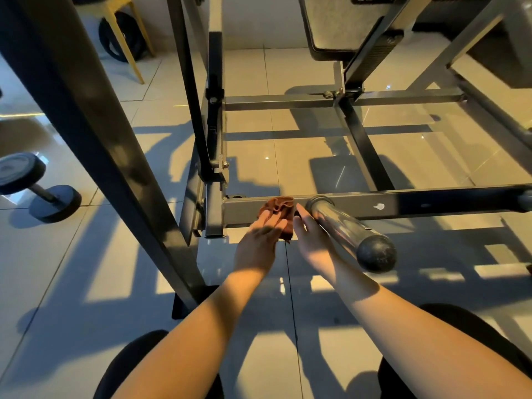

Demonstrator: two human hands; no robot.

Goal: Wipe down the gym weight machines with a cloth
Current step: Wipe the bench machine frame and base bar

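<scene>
A brown cloth (278, 207) lies bunched against the low horizontal bar (403, 204) of a black steel weight machine. My left hand (260, 240) presses flat on the cloth with fingers spread. My right hand (309, 237) is just right of the cloth, fingers extended, touching its edge and lying beside a chrome weight peg (342, 226) that sticks out from the bar toward me and ends in a black cap (375, 253).
A thick diagonal frame post (95, 133) crosses the left side. A dumbbell (31, 187) lies on the tile floor at left. A padded seat (342, 27) and more frame bars stand behind. A yellow stand (131, 36) with a weight plate is far back left.
</scene>
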